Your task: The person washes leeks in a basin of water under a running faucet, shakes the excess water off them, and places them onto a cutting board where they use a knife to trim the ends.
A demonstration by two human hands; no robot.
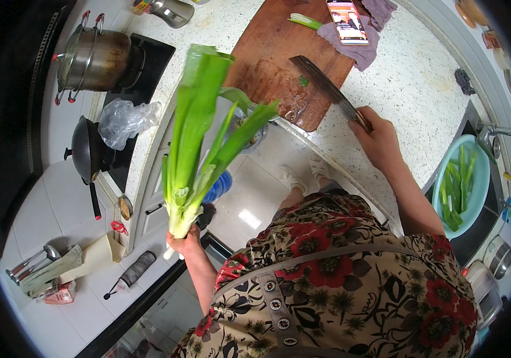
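Observation:
My left hand (185, 240) grips a bunch of large green onions (193, 147) by their white ends, the broad green leaves pointing up and away from me. The bunch hangs over the floor beside the counter. My right hand (378, 136) is closed around the handle of a kitchen cleaver (322, 83), whose dark blade is held above the wooden cutting board (264, 49). A small piece of green leaf (303, 81) lies on the wet board near the blade. At the board's far side rests a short green onion piece (305, 20).
A phone (347, 22) lies on a purple cloth (365, 53) over the board's corner. To the right, a turquoise basin (439, 192) holds green leaves beside the faucet (501, 130). A steel pot (99, 58), a wok (86, 150) and a plastic bag (126, 121) are at the left stove.

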